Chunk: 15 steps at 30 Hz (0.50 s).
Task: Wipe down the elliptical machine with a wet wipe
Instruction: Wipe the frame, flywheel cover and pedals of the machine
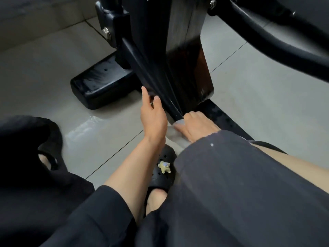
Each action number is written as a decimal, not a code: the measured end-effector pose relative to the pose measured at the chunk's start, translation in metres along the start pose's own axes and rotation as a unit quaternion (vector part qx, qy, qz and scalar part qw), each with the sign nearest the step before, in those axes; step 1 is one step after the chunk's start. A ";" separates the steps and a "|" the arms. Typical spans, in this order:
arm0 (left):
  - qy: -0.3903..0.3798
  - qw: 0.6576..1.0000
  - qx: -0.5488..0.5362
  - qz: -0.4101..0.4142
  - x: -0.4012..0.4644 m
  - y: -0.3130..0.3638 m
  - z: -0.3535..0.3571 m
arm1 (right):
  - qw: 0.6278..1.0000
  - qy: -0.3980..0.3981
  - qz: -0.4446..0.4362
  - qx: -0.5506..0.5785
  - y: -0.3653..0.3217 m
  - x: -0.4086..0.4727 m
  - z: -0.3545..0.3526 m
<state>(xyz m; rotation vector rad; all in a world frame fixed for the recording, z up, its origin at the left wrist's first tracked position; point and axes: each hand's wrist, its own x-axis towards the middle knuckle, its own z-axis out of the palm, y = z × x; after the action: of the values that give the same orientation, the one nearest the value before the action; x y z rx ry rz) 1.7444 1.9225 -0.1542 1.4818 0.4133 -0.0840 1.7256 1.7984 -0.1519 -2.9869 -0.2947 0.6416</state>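
A: How does the wet wipe look?
B: Pale and crumpled; it is squeezed by the right hand against the black elliptical machine bar, at five o'clock.
A: And the left hand?
B: At seven o'clock; its straight fingers are rested on the bar.

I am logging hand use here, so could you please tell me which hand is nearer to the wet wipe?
Right. The right hand grips the wet wipe against the machine's bar; the left hand rests on that bar just left of it.
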 end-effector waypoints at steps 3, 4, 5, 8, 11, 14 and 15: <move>-0.037 0.998 0.056 0.007 -0.005 0.002 -0.006 | 0.997 -0.057 0.059 -0.001 0.004 -0.011 0.002; -0.055 0.995 0.078 0.010 -0.006 0.001 -0.009 | 0.997 -0.056 0.054 0.011 0.002 -0.013 -0.003; -0.078 0.992 0.097 0.009 -0.008 0.001 -0.012 | 0.998 -0.038 0.045 0.032 -0.002 -0.015 -0.007; -0.141 0.978 0.154 -0.023 -0.005 0.009 -0.026 | 0.997 0.024 0.023 0.072 -0.017 -0.013 -0.023; -0.218 0.947 0.234 -0.039 -0.002 0.037 -0.044 | 0.994 0.010 0.023 0.102 -0.014 -0.012 -0.021; -0.288 0.902 0.321 -0.031 -0.006 0.066 -0.054 | 0.985 -0.091 0.031 0.144 0.002 -0.037 -0.018; -0.289 0.896 0.336 -0.030 -0.006 0.072 -0.053 | 0.980 -0.131 0.041 0.143 0.007 -0.048 -0.019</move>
<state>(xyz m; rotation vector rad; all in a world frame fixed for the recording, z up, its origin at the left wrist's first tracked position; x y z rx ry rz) 1.7489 1.9803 -0.0858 2.0211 -0.0803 -0.7637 1.6916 1.7813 -0.1161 -2.6508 -0.0844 0.9957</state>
